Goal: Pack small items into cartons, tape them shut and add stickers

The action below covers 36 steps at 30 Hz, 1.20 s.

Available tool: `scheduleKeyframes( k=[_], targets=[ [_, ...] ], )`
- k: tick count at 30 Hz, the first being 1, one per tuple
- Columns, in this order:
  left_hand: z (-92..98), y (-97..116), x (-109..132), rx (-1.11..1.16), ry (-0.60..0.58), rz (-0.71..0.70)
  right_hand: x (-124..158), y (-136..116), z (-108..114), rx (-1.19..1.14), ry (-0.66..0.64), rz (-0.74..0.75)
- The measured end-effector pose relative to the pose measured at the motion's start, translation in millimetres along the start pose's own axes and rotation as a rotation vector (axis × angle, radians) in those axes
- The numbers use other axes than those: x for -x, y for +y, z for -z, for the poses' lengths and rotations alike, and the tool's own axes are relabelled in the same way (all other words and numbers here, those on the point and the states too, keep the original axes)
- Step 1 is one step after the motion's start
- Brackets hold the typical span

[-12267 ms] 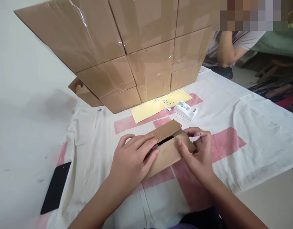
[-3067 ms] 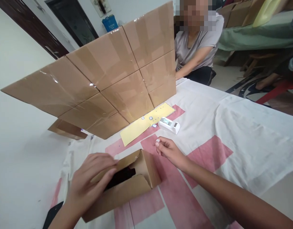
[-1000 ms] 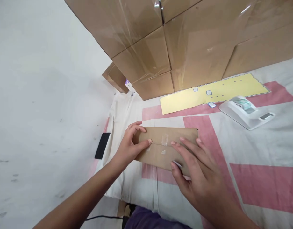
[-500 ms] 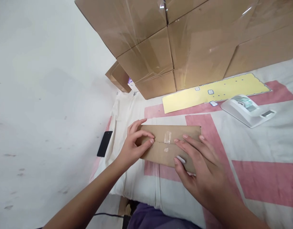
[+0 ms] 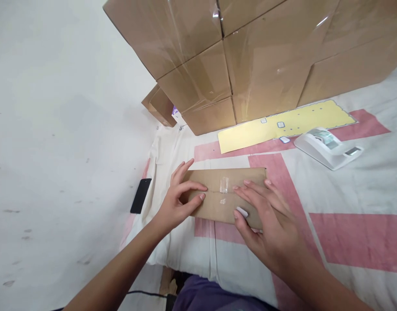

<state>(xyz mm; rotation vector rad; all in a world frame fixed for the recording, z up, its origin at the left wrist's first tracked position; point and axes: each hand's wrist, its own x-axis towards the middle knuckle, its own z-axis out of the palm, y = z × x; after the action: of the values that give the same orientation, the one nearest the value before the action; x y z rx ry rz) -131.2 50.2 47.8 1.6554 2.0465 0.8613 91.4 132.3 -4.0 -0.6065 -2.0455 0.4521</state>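
Note:
A flat brown cardboard box [image 5: 218, 194] lies closed on the white and pink cloth [image 5: 347, 194] in front of me, its flaps meeting along the middle. A short strip of clear tape [image 5: 223, 185] crosses that seam. My left hand [image 5: 177, 201] rests on the box's left end, fingers spread, index and thumb pressing near the seam. Over the right half lies my right hand [image 5: 266, 224], fingers stretched flat on the lid. A small white sticker [image 5: 241, 211] sits by its thumb.
A wall of taped cardboard boxes [image 5: 256, 56] stands behind. Before it lie a yellow sticker sheet [image 5: 282, 125] and a white tape dispenser [image 5: 328, 147]. A black phone [image 5: 140, 195] lies at the cloth's left edge. White floor spreads to the left.
The box, open 3 seconds ago, is shut and taped. Over the last second both hands stay pressed on its lid, shifting only slightly.

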Motion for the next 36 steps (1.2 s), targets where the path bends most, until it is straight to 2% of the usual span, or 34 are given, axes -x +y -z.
scheduleKeyframes(
  k=[5,9,13,16,19,22,26,33,36],
  targets=[
    [-2.7,-2.5,1.7,-0.078,0.041,-0.113,0.0,-0.5,0.3,-0.043,-0.014,-0.007],
    [-4.2,-5.2,1.1,-0.107,0.056,-0.191,-3.3,1.9,16.0,-0.224,-0.008,-0.062],
    [-4.6,-9.2,-0.6,-0.117,0.062,-0.214,-10.9,18.4,45.6,-0.32,0.014,-0.302],
    [-4.6,-11.2,-1.8,-0.122,0.064,-0.224,-14.5,40.7,56.7,-0.372,-0.06,-0.516],
    [-4.5,-11.7,-2.3,-0.133,0.059,-0.226,-10.8,61.7,51.2,-0.54,-0.119,-0.671],
    [-4.3,-11.4,-1.9,-0.129,0.044,-0.204,-1.5,72.9,39.9,-0.693,-0.176,-0.757],
    [-4.4,-10.6,-1.0,-0.115,0.034,-0.164,6.9,76.1,34.4,-0.833,-0.184,-0.846],
    [-5.8,-9.8,0.1,-0.101,0.051,-0.131,4.2,79.0,39.4,-1.04,-0.203,-1.083],
    [-5.3,-9.0,1.6,-0.118,0.066,-0.129,2.9,79.8,40.7,-1.085,-0.237,-1.112]
  ],
)
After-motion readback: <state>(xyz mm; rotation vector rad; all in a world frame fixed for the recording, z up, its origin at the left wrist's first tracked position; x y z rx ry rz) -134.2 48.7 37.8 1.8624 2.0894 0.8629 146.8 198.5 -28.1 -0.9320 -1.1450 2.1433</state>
